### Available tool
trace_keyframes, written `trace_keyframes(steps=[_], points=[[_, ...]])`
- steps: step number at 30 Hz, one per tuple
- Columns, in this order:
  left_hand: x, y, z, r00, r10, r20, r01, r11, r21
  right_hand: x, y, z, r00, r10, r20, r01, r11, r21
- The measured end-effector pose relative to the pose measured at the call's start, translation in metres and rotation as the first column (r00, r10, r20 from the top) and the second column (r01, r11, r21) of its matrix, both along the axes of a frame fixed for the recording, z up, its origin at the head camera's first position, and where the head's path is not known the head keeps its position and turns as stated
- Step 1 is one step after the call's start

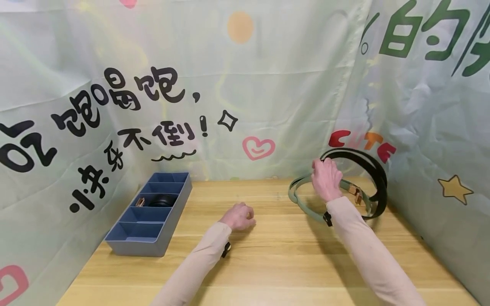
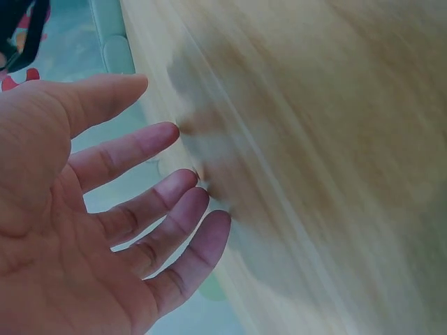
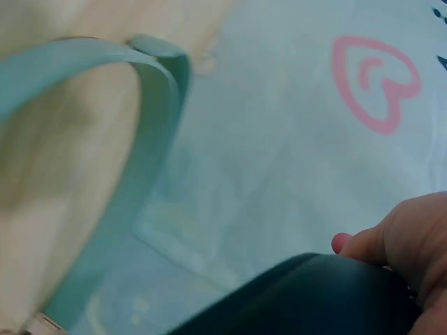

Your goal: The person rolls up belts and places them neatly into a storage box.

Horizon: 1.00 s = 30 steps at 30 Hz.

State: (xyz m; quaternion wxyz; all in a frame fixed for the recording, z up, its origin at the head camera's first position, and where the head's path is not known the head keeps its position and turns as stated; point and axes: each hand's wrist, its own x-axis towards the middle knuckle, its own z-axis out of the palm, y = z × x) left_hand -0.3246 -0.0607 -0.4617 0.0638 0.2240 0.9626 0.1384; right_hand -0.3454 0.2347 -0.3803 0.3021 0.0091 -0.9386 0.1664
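Note:
My right hand (image 1: 327, 178) grips a black belt (image 1: 377, 170) that loops up off the table at the right. In the right wrist view the thumb and fingers pinch the dark strap (image 3: 328, 293). Behind and below that hand a light green belt (image 1: 306, 208) lies loosely coiled on the table, a gold-coloured buckle (image 1: 356, 193) showing on it. Over the middle of the table my left hand (image 1: 238, 216) holds nothing; in the left wrist view its fingers (image 2: 150, 143) are relaxed and slightly bent, close to the wood.
A blue-grey divided box (image 1: 166, 238) stands at the left. One of its middle compartments holds a rolled black belt (image 1: 162, 200) with a gold-coloured buckle. Printed cloth (image 1: 298, 106) hangs along the back and both sides of the wooden table (image 1: 268, 267).

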Motion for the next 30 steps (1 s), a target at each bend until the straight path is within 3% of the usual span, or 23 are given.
trace_keyframes(steps=[4,9,14,17,22,27,30], points=[[0.0,-0.001,0.001,1.0,0.008,-0.01,-0.008,1.0,0.01,0.0,-0.007,0.013,0.999,0.03,0.024,-0.031,0.999,0.032],[-0.003,-0.001,0.001,1.0,0.003,-0.005,-0.003,1.0,0.02,0.002,-0.028,0.014,0.992,0.076,0.1,-0.086,0.992,0.097],[-0.006,-0.008,0.003,0.994,-0.016,0.105,-0.002,0.986,0.168,0.011,-0.066,0.007,0.98,0.167,0.108,-0.185,0.966,0.183],[-0.011,-0.018,0.006,0.983,-0.016,0.18,-0.038,0.955,0.293,0.019,-0.092,0.003,0.966,0.253,0.057,-0.259,0.935,0.24],[-0.02,-0.036,0.007,0.962,0.003,0.274,-0.138,0.869,0.476,0.03,-0.129,-0.007,0.916,0.401,-0.005,-0.37,0.852,0.37],[-0.022,-0.05,0.006,0.951,0.117,0.287,-0.257,0.818,0.515,0.036,-0.155,-0.022,0.86,0.51,0.025,-0.457,0.747,0.483],[-0.022,-0.057,0.005,0.932,0.181,0.315,-0.336,0.761,0.555,0.037,-0.162,-0.035,0.81,0.582,0.079,-0.534,0.675,0.509]])
